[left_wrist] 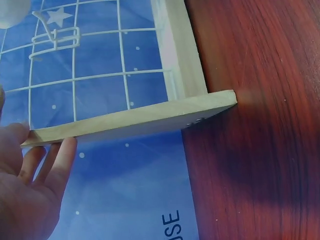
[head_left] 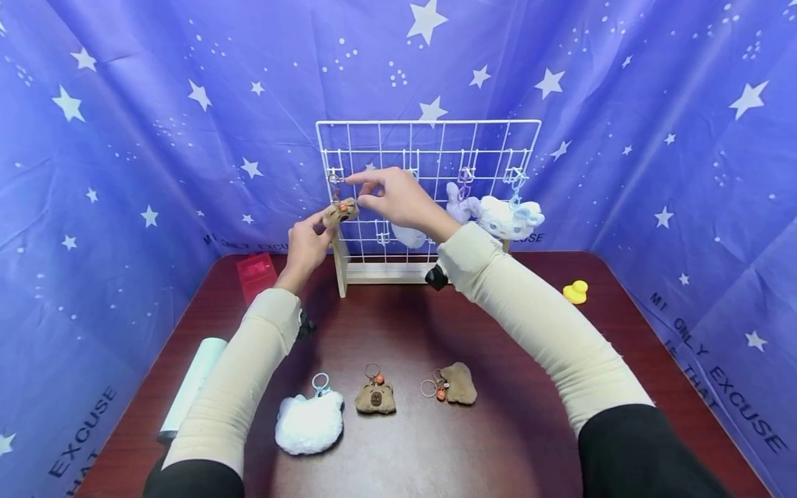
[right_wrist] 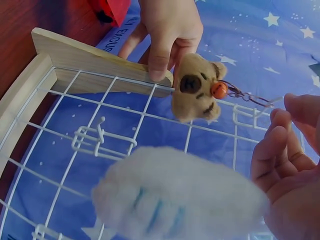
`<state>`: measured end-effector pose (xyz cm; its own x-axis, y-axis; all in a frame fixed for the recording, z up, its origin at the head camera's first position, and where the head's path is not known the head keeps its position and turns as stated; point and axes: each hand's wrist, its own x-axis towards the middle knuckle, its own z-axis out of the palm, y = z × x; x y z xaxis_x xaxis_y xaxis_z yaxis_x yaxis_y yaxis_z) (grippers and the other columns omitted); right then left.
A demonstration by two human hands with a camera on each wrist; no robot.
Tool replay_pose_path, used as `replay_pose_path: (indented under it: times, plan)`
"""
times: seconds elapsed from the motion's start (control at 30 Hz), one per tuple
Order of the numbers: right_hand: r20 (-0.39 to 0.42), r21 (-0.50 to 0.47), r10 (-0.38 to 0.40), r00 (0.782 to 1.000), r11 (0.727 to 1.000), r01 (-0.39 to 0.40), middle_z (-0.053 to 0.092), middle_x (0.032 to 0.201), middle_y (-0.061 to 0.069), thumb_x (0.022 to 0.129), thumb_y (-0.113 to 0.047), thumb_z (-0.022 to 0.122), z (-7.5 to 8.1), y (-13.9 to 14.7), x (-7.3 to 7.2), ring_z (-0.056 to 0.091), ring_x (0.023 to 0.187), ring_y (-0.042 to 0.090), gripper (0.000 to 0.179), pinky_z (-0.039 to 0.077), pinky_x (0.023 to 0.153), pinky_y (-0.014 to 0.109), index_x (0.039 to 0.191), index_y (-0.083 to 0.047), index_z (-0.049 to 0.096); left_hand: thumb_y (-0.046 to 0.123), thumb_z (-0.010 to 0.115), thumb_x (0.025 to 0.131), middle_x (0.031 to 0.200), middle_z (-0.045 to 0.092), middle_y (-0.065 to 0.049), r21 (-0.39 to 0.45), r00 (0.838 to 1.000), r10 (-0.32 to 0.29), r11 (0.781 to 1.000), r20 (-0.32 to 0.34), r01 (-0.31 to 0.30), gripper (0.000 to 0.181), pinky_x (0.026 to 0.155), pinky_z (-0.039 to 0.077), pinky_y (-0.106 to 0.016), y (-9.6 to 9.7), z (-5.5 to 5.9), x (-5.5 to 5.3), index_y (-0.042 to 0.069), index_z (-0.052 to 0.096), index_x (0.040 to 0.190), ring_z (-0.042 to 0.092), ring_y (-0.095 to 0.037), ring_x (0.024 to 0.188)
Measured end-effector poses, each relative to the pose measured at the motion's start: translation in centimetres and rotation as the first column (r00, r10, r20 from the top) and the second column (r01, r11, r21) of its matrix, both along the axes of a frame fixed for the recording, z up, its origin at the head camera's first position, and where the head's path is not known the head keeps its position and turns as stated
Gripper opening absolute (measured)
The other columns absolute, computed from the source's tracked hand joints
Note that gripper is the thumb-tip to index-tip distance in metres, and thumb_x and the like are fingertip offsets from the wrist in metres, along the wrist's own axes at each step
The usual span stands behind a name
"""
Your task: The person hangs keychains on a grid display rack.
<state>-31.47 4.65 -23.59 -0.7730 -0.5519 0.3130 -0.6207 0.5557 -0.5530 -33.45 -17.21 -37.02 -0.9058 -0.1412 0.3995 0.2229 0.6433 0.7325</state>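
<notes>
A small brown capybara plush keychain [head_left: 336, 216] hangs at the left side of the white wire grid rack [head_left: 429, 122]. In the right wrist view its metal ring [right_wrist: 257, 101] loops over the tip of a white hook [right_wrist: 245, 117], with an orange bead [right_wrist: 219, 90] below. My left hand [head_left: 306, 245] pinches the rack's wooden side post [left_wrist: 130, 117], thumb on one face and fingers on the other, right beside the plush. My right hand [head_left: 401, 197] is at the hook, its index finger stretched out and thumb apart, fingertips close to the ring.
A white plush [right_wrist: 175, 195], a purple plush [head_left: 462, 204] and a blue-bowed white plush [head_left: 507, 218] hang farther right. On the table lie a white plush [head_left: 309, 423], two capybara keychains [head_left: 376, 399] [head_left: 459, 384], a pale cylinder [head_left: 194, 387], a red object [head_left: 257, 275] and a yellow duck [head_left: 575, 292].
</notes>
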Motion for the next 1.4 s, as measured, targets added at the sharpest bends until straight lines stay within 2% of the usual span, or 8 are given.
replay_pose_path:
  times: [0.2,0.53,0.67,0.77,0.87,1.03,1.17,1.4]
  plan:
    - [0.016,-0.03,-0.001,1.0,1.0,0.001,0.076,0.106,0.005,0.097,-0.017,0.067,0.5,2.7,1.3,0.064,0.074,0.014,0.04,0.052,0.063,0.023,0.137,-0.022,0.066,0.022,0.071,0.094,0.111,0.078,-0.013,-0.038,1.0,0.009,0.999,0.008,-0.009,0.039,0.09,0.062,-0.044,-0.2,0.4,0.2,0.022,0.069,0.133,0.076,-0.032,0.096]
    - [0.015,-0.138,-0.11,0.994,0.984,0.111,0.074,0.102,0.006,0.098,-0.016,0.067,1.1,11.0,2.6,0.06,0.064,0.011,0.036,0.052,0.05,0.022,0.134,-0.018,0.068,0.023,0.068,0.097,0.132,0.07,-0.01,-0.1,0.997,-0.034,0.994,0.064,0.04,0.051,0.104,0.055,-0.047,-2.3,0.3,1.2,0.015,0.057,0.147,0.069,-0.033,0.117]
    - [-0.036,-0.182,-0.167,0.985,0.97,0.158,0.073,0.089,0.002,0.097,-0.014,0.068,0.7,14.7,3.3,0.058,0.065,0.008,0.03,0.048,0.05,0.019,0.126,-0.013,0.073,0.025,0.066,0.099,0.135,0.068,-0.012,-0.155,0.984,-0.089,0.981,0.152,0.113,0.047,0.082,0.06,-0.036,-3.7,0.3,2.6,0.014,0.059,0.144,0.076,-0.031,0.097]
    - [-0.071,-0.185,-0.196,0.978,0.966,0.18,0.068,0.078,-0.005,0.096,-0.014,0.07,0.2,17.1,4.2,0.055,0.063,0.007,0.027,0.042,0.048,0.018,0.122,-0.011,0.075,0.027,0.066,0.1,0.136,0.068,-0.012,-0.177,0.965,-0.137,0.968,0.224,0.179,0.047,0.07,0.056,-0.027,-4.5,0.2,3.9,0.014,0.059,0.144,0.077,-0.026,0.08]
    - [-0.051,-0.184,-0.228,0.972,0.959,0.215,0.065,0.073,-0.01,0.096,-0.015,0.071,-0.6,19.2,5.0,0.054,0.061,0.009,0.026,0.043,0.047,0.018,0.12,-0.009,0.076,0.026,0.067,0.099,0.129,0.071,-0.013,-0.213,0.949,-0.17,0.95,0.265,0.23,0.044,0.077,0.057,-0.034,-5.2,-0.2,5.5,0.012,0.062,0.141,0.074,-0.025,0.081]
    - [0.023,-0.219,-0.283,0.959,0.935,0.281,0.065,0.071,-0.01,0.097,-0.015,0.07,-2.3,22.3,5.4,0.055,0.059,0.01,0.028,0.051,0.051,0.018,0.122,-0.002,0.073,0.025,0.069,0.097,0.126,0.071,-0.018,-0.288,0.917,-0.236,0.898,0.32,0.332,0.037,0.094,0.057,-0.052,-5.8,-1.8,8.3,0.01,0.07,0.131,0.071,-0.034,0.104]
    - [0.05,-0.304,-0.333,0.942,0.893,0.331,0.066,0.071,-0.014,0.097,-0.012,0.069,-4.2,24.5,4.4,0.056,0.058,0.007,0.025,0.052,0.053,0.016,0.118,0.002,0.072,0.022,0.071,0.095,0.119,0.074,-0.019,-0.305,0.863,-0.309,0.843,0.399,0.443,0.034,0.096,0.058,-0.055,-6.0,-3.4,10.4,0.008,0.073,0.126,0.068,-0.039,0.116]
    - [0.119,-0.429,-0.402,0.908,0.804,0.412,0.066,0.075,-0.019,0.097,-0.012,0.068,-7.6,26.9,2.3,0.059,0.06,0.003,0.026,0.053,0.051,0.016,0.117,0.006,0.068,0.018,0.075,0.092,0.116,0.076,-0.014,-0.293,0.772,-0.382,0.766,0.508,0.572,0.03,0.092,0.061,-0.05,-6.6,-5.4,13.2,0.008,0.076,0.12,0.071,-0.034,0.113]
